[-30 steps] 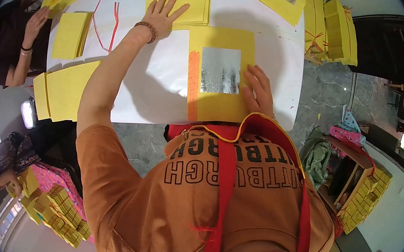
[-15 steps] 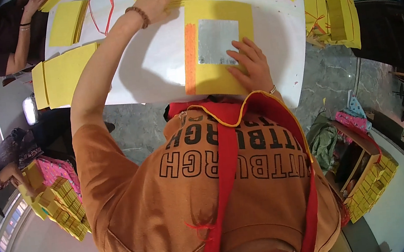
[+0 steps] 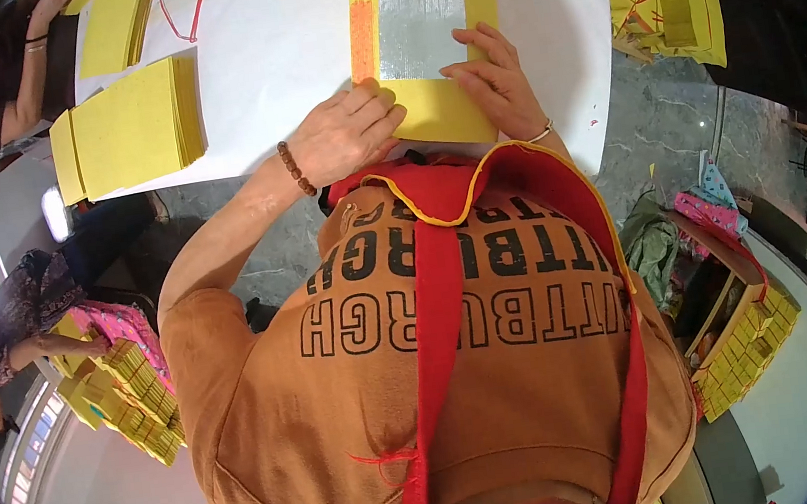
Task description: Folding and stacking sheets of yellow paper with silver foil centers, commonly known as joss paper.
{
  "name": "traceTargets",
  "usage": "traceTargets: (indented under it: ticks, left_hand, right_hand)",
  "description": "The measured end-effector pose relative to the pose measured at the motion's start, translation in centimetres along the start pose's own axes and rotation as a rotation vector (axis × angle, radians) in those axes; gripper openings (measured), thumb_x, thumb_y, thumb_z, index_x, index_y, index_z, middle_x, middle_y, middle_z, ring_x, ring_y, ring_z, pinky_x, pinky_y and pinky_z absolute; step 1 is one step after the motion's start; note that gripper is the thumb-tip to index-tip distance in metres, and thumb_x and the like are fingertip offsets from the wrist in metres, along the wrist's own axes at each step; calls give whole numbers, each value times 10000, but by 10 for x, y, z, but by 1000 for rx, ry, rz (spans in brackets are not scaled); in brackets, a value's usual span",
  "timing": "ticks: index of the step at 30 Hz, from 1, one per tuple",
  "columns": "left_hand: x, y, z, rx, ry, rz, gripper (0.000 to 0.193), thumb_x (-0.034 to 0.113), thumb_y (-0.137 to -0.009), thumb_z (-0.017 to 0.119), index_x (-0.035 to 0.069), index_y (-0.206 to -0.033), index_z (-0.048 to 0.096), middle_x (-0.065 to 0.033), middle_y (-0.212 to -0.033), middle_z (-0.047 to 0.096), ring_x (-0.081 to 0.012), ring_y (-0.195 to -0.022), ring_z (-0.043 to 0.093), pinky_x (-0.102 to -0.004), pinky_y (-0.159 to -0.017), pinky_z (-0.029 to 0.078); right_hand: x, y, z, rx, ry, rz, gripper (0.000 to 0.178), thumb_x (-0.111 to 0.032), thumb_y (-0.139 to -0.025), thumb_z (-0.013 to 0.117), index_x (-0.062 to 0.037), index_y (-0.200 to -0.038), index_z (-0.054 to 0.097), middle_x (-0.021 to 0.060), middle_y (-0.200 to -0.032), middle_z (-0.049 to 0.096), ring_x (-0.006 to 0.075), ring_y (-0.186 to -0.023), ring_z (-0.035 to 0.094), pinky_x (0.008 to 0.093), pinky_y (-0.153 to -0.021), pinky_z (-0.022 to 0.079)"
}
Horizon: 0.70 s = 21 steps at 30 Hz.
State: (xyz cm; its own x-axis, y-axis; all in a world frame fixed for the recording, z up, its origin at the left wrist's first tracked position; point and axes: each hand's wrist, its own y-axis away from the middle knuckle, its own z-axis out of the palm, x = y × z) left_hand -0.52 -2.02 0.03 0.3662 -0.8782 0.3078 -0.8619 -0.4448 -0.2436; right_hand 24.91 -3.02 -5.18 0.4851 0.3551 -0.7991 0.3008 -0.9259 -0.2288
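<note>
Steadying the yellow paper [image 3: 437, 112] with both hands.
It lies near the counter [image 3: 271, 77] edge, silver patch [image 3: 422, 33] up. The left hand [image 3: 344, 136] bunches its fingers at the lower left; whether they pinch, I cannot tell. The right hand [image 3: 503, 94] spreads its fingers loosely at the right. Seemingly positioning; next likely calls for an even hold.

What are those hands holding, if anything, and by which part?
The left hand touches a silver-centred, yellow rectangular paper sheet at its lower left edge; the right hand lies over its right edge. Whether either grips it can't be told.
</note>
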Motion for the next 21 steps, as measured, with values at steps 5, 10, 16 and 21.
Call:
traceTargets:
  ticks: [5, 10, 16, 21]
  left_hand:
    - [-18, -2, -1, 42, 303, -83, 206, 142, -805, 622, 2, -954, 621, -99, -828, 611, -220, -785, 591, -318, -703, 492]
    - [-39, -10, -11, -269, 941, -611, 193, 166, -886, 564, -13, -905, 635, -1, -731, 607, -51, -694, 502, -216, -628, 426]
    - [-55, -20, -14, -380, 979, -553, 175, 151, -878, 563, -7, -896, 635, 31, -737, 572, -43, -697, 488, -210, -641, 410]
    - [-68, -19, -3, -432, 1073, -531, 177, 150, -878, 553, -8, -890, 631, 28, -755, 582, -47, -702, 497, -214, -647, 413]
  right_hand:
    - [10, 1, -9, -63, -237, 0, 448, -349, -943, 302, -111, -950, 681, 88, -1332, 431, 308, -1302, 234, 388, -1076, 179]
    - [6, 0, -10, -92, -277, 45, 597, -383, -964, 165, -82, -954, 680, 89, -1334, 429, 302, -1313, 215, 389, -1085, 157]
    - [8, 0, -8, -69, -279, 73, 625, -425, -957, 153, -82, -961, 675, 89, -1332, 431, 297, -1314, 210, 389, -1085, 154]
    - [14, -1, -3, -38, -349, 112, 627, -480, -938, 167, -84, -1026, 644, 84, -1336, 429, 297, -1318, 201, 395, -1082, 160]
